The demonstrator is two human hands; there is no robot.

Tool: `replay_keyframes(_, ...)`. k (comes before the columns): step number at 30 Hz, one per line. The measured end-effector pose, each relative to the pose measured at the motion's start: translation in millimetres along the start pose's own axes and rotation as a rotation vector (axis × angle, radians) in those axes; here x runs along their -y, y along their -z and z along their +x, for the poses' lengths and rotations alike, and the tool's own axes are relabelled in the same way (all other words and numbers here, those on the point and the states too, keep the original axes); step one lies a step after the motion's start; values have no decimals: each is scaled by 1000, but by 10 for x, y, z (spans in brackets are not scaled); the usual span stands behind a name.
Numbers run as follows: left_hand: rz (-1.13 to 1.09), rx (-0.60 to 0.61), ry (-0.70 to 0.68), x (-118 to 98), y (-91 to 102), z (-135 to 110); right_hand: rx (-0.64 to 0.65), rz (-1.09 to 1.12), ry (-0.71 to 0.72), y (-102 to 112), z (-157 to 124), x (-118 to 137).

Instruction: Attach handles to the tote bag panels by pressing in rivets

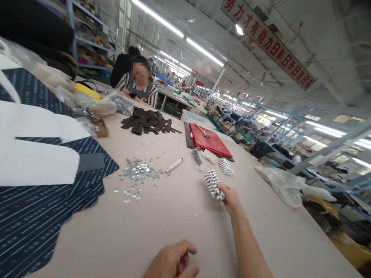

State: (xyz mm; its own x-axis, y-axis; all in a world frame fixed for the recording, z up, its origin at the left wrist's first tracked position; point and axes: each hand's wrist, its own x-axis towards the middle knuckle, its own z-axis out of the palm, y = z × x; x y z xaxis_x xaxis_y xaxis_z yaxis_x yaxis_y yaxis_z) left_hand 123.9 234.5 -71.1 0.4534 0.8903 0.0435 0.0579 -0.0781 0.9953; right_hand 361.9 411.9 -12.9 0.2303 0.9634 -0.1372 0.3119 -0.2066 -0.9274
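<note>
- Black-and-white bundle (213, 186) is right of the table's middle, gripped at its near right end by the right hand (229, 197), thumb and fingers clamped on it.
- At far left, striped dark blue fabric (78, 200) lies under white pieces (37, 162).
- Next, flat silvery discs (139, 170) are scattered on the table (139, 227), some heaped, others loose nearer the camera.
- Beyond them lie dark strips (146, 121) in a loose pile; behind these, a co-worker (143, 90) in striped sleeves sits at the far side.
- Just right of the discs rests a pale-handled tool (174, 165).
- At the near edge of view, the left hand (175, 259) has loosely curled fingers, thumb and forefinger apart.
- Farther back, a red slab (210, 139) carries a wooden-handled tool (202, 130).
- Just beyond the held bundle sits a similar packet (226, 167).
- At right, a clear plastic bag (281, 185) overhangs the table's edge.
</note>
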Motion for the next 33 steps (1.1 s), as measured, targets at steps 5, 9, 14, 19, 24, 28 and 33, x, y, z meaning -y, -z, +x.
replay_keyframes(5, -579, -256, 150, -251, 157, -14, 108, 104, 128, -456, -1032, 195)
replay_keyframes(9, -726, -422, 111, -412, 354, -175, 100, 26, 202, -908, -1808, 313)
replay_keyframes(14, -611, -654, 134, -385, 561, -568, 160, -81, 332, -1329, -2438, 386)
replay_keyframes(19, -510, -728, 74, -320, 772, -923, 350, 33, 312, -1538, -2570, 345)
replay_keyframes(24, -346, -661, 45, -375, 818, -1058, 172, 25, 284, -1725, -2633, 262)
replay_keyframes(28, -200, -632, 46, -405, 770, -1056, 71, 13, 313, -1815, -2716, 237)
replay_keyframes(33, -72, -603, 66, -384, 748, -1014, 35, 7, 294, -1870, -2693, 157)
